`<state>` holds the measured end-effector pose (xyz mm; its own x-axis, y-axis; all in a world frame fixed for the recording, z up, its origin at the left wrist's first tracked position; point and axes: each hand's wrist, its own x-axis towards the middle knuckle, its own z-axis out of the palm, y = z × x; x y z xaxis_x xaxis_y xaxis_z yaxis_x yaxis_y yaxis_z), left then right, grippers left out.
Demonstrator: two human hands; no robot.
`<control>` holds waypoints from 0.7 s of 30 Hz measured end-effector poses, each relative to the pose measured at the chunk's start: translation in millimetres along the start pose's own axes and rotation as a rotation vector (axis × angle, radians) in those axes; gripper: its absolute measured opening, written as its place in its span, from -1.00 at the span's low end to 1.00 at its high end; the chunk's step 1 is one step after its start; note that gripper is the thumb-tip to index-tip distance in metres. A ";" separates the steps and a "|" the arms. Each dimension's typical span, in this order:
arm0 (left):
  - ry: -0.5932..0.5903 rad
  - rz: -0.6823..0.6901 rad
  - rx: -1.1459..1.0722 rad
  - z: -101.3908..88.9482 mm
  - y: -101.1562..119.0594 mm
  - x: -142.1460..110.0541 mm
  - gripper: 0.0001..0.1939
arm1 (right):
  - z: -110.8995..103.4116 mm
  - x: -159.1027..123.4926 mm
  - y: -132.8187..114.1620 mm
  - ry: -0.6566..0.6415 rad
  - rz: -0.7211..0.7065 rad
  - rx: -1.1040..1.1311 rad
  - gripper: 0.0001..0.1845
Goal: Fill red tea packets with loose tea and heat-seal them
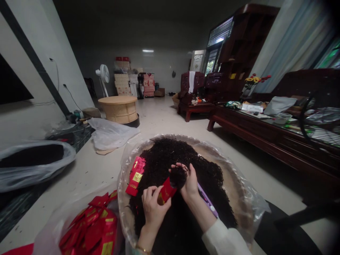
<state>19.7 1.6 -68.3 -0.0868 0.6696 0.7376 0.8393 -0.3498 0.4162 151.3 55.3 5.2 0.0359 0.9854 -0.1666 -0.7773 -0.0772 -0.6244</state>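
Note:
A wide round tray point(239, 184) lined with clear plastic holds a big heap of dark loose tea leaves point(170, 156). My left hand point(152, 207) pinches a small red packet point(167, 190) held open over the heap. My right hand point(187, 179) is closed on a handful of the dark leaves right at the packet's mouth. A stack of flat red-and-gold packets point(136, 175) lies on the leaves to the left of my hands. A purple and white stick-like tool point(207, 200) lies on the leaves beside my right wrist.
A clear bag of filled red packets point(91, 228) sits at the lower left. Another plastic-lined tray point(32, 163) lies on the far left. A long dark wooden table point(278, 138) runs along the right. A round wooden tub point(119, 108), a plastic sheet point(111, 132) and a fan point(103, 74) stand farther back.

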 end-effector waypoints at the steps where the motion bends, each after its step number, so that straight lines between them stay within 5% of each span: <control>1: 0.002 -0.003 0.002 0.0 0.2 0.4 -0.66 | -0.2 -1.6 -0.2 -0.024 -0.012 -0.059 -0.52; 7: 0.017 -0.013 0.032 0.5 0.2 2.1 -0.67 | -5.6 -10.2 1.5 -0.151 0.006 -0.429 -0.24; 13: 0.013 -0.014 0.058 -0.5 0.2 3.0 -0.67 | -10.9 -16.8 -1.1 -0.315 0.012 -0.717 -0.21; 16: 0.008 -0.020 0.065 -1.3 0.1 3.0 -0.67 | -14.7 -14.7 -4.9 -0.396 0.065 -0.728 -0.20; 21: -0.012 -0.028 0.078 -0.4 0.9 2.1 -0.67 | -23.6 -3.5 -0.6 -0.286 0.017 -0.563 -0.12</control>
<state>20.1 2.4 -66.2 -0.1044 0.6864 0.7197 0.8758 -0.2794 0.3935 166.4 48.3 -11.8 -0.2035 0.9789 -0.0176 -0.3240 -0.0843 -0.9423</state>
